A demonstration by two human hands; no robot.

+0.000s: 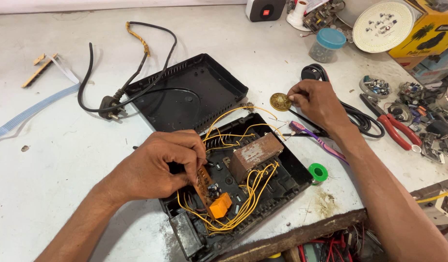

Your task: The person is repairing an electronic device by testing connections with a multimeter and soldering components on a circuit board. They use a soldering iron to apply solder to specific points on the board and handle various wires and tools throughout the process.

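Brown circuit board [203, 183] stands tilted on edge inside the open black casing [292, 167].
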